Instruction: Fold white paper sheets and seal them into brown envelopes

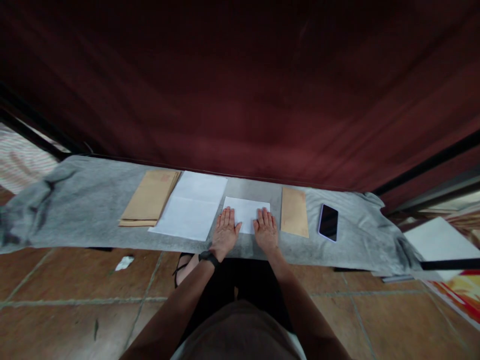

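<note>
A small white sheet of paper (247,207), which looks folded, lies on the grey cloth in front of me. My left hand (226,232) rests flat on its left side, fingers stretched out and pointing away from me. On the right side of the same paper my right hand (266,230) lies flat too, palm down. Left of my hands is a larger stack or sheet of white paper (193,205) with a crease across it. A single brown envelope (294,212) sits just right of my right hand, apart from it.
Grey cloth (93,200) covers the long narrow table. A pile of brown envelopes (150,197) lies at the left, partly against the white paper. A phone (329,223) lies at the right. Behind the table rises a dark red curtain-like surface (240,115).
</note>
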Demonstrator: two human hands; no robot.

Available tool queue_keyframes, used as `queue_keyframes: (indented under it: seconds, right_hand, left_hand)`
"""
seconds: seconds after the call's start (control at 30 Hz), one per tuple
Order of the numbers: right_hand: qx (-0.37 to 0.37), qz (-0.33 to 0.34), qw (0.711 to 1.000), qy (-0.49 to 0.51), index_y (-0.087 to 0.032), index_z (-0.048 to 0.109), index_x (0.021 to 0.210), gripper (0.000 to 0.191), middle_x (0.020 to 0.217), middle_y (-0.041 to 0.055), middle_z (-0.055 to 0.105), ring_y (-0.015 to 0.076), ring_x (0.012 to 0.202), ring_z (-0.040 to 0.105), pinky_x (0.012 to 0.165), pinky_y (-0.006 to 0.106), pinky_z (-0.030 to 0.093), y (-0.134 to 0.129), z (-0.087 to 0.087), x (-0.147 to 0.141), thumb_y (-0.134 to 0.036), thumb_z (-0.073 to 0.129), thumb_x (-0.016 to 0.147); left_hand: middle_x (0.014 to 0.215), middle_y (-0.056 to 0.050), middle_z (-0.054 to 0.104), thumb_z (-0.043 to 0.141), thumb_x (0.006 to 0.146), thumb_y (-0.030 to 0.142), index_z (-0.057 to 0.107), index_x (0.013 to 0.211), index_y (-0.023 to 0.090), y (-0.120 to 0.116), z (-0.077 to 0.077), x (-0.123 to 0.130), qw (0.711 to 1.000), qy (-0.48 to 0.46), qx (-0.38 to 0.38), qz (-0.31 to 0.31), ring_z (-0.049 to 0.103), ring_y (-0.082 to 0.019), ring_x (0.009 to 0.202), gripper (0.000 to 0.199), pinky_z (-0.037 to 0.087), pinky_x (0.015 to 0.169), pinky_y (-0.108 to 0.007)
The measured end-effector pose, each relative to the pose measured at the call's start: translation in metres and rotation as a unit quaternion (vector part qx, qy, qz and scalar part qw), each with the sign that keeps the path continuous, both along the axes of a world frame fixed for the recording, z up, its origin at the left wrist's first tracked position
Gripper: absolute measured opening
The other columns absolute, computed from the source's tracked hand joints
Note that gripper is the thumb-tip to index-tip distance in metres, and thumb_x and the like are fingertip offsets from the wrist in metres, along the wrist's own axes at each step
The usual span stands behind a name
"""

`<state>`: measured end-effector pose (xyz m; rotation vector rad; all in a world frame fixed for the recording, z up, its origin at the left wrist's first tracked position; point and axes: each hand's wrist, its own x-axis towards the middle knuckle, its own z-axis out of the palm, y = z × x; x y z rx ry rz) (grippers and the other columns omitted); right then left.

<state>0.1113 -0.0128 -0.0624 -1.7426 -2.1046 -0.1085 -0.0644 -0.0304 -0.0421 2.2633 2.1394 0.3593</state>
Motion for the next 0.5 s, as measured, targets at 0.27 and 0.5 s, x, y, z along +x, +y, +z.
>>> queue_keyframes:
  seconds: [0.27, 0.5]
  right_hand:
    - [0.024, -0.038, 0.998, 0.049, -0.006, 0.034, 0.155, 0.056, 0.157, 0.0222, 0.037, 0.0334, 0.146, 0.035, 0.114, 0.057, 0.034, -0.014, 0.004, 0.012, -0.033, 0.027, 0.106]
    - [-0.037, 0.068, 0.994, 0.08, -0.005, 0.027, 0.156, 0.057, 0.163, 0.0175, 0.028, 0.0246, 0.153, 0.022, 0.12, 0.046, 0.031, -0.023, 0.019, -0.028, -0.034, 0.026, 0.107]
  left_hand:
    - [0.163, -0.021, 0.025, 0.033, 0.102, 0.042, 0.028, 0.155, 0.003, -0.002, 0.004, 0.008, 0.999, 0.015, -0.016, 0.043, 0.022, -0.031, 0.152, 0.067, 0.017, 0.125, -0.048]
    - [0.164, -0.021, 0.022, 0.034, 0.101, 0.039, 0.025, 0.156, 0.002, -0.002, 0.006, 0.006, 0.999, 0.015, -0.033, 0.035, 0.018, -0.031, 0.153, 0.067, 0.016, 0.125, -0.049]
